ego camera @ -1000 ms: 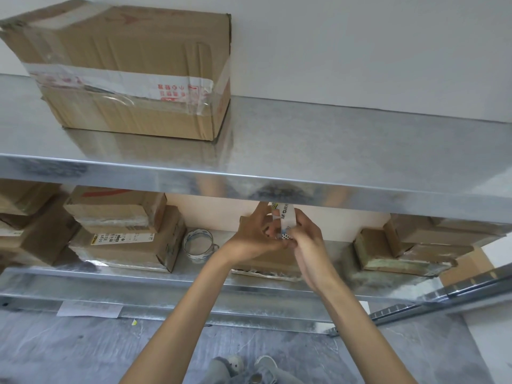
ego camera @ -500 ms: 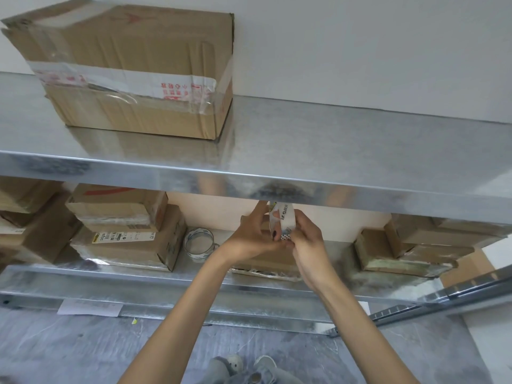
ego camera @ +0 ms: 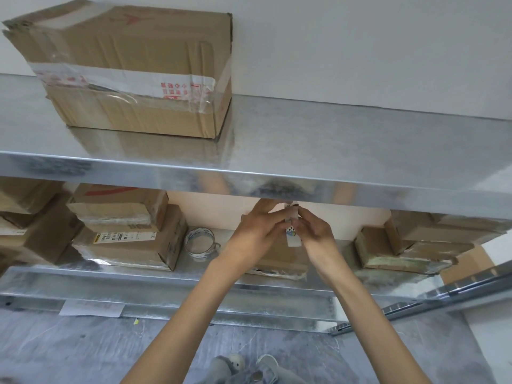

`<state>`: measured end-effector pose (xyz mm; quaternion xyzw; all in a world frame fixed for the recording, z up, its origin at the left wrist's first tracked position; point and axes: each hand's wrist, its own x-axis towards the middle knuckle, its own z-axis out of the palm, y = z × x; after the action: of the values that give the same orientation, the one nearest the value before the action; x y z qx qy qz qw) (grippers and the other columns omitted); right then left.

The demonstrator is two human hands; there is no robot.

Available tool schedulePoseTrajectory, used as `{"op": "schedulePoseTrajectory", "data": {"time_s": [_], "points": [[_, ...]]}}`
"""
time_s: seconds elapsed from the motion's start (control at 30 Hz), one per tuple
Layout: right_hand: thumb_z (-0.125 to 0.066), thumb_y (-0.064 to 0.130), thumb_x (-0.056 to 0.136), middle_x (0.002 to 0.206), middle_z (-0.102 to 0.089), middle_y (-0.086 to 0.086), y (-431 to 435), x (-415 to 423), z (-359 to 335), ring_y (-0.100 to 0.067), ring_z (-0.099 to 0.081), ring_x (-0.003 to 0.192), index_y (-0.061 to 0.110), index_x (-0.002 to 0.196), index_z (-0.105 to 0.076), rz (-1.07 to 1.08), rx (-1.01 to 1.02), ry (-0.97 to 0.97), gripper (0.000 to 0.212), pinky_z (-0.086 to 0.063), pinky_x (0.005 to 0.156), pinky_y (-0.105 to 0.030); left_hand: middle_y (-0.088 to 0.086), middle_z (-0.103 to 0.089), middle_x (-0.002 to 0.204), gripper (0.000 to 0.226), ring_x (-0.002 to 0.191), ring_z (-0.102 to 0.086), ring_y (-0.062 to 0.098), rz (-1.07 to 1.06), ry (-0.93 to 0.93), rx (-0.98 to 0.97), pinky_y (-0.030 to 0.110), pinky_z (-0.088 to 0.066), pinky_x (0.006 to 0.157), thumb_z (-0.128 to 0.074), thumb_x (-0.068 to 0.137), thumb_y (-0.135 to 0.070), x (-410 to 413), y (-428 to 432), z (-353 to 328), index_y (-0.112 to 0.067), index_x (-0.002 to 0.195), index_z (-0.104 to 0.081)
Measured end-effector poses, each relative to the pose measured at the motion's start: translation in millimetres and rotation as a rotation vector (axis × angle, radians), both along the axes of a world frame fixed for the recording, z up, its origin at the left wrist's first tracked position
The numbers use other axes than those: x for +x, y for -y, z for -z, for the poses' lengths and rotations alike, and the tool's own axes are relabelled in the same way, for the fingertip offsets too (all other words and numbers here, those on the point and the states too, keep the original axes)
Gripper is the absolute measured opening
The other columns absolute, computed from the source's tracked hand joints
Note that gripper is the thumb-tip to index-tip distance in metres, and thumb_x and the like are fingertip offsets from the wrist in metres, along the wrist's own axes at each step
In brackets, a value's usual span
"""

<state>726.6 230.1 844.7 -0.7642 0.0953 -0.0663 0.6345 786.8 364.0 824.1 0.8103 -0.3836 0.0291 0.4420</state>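
Note:
Both hands are raised just under the front edge of the upper metal shelf (ego camera: 277, 187). My left hand (ego camera: 257, 231) and my right hand (ego camera: 315, 231) pinch a small white printed label strip (ego camera: 292, 225) between their fingertips. The strip hangs upright, with a loose white end below the fingers. Part of the strip is hidden by the fingers. Behind the hands a flat cardboard box (ego camera: 279, 259) lies on the lower shelf.
A large taped cardboard box (ego camera: 133, 76) stands on the upper shelf at left. The lower shelf (ego camera: 194, 273) holds stacked boxes at left (ego camera: 124, 231), a roll of clear tape (ego camera: 199, 243) and flat parcels at right (ego camera: 410, 250). Grey floor and my shoes are below.
The hands rose slightly toward the upper shelf edge, and a white end of the strip now hangs below the fingers.

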Motion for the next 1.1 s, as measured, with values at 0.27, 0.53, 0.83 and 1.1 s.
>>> {"op": "schedulePoseTrajectory", "data": {"time_s": [0.27,0.53,0.83,1.1], "points": [[-0.036,-0.017,0.086,0.100,-0.067,-0.001,1,-3,-1,0.003,-0.064,0.088,0.007,0.113,-0.055,-0.113,-0.090,-0.084,0.041,-0.043,0.077,-0.007,-0.015,-0.052,0.110,0.023,0.102,-0.050,0.006,-0.104,0.191,-0.064,0.032,-0.056,0.067,-0.052,0.091,-0.028,-3,2,2,-0.016,0.094,-0.072],[-0.036,-0.019,0.086,0.091,-0.065,-0.010,0,-4,-8,0.004,-0.063,0.073,0.011,0.087,-0.052,-0.138,-0.196,-0.077,0.034,-0.042,0.067,-0.006,-0.014,-0.058,0.089,0.005,0.080,-0.059,0.005,-0.151,-0.102,-0.078,0.028,-0.050,0.072,-0.071,0.083,-0.017,-1,3,-4,-0.019,0.082,-0.067],[-0.039,-0.016,0.088,0.092,-0.067,-0.004,-3,-7,-6,-0.003,-0.065,0.074,0.003,0.111,-0.056,-0.169,-0.309,-0.094,0.034,-0.047,0.073,-0.015,-0.007,-0.059,0.097,0.009,0.090,-0.048,0.004,-0.112,0.023,0.190,0.035,-0.047,0.067,-0.064,0.084,-0.010,-1,0,-22,-0.014,0.091,-0.063],[-0.036,-0.018,0.086,0.081,-0.069,-0.011,-3,-5,-3,-0.018,-0.067,0.073,0.002,0.098,-0.059,-0.018,-0.216,-0.097,0.033,-0.050,0.076,-0.023,-0.011,-0.045,0.091,0.019,0.082,-0.038,0.000,-0.094,0.154,0.147,0.020,-0.041,0.059,-0.059,0.080,0.002,-3,3,-14,-0.015,0.083,-0.050]]}}
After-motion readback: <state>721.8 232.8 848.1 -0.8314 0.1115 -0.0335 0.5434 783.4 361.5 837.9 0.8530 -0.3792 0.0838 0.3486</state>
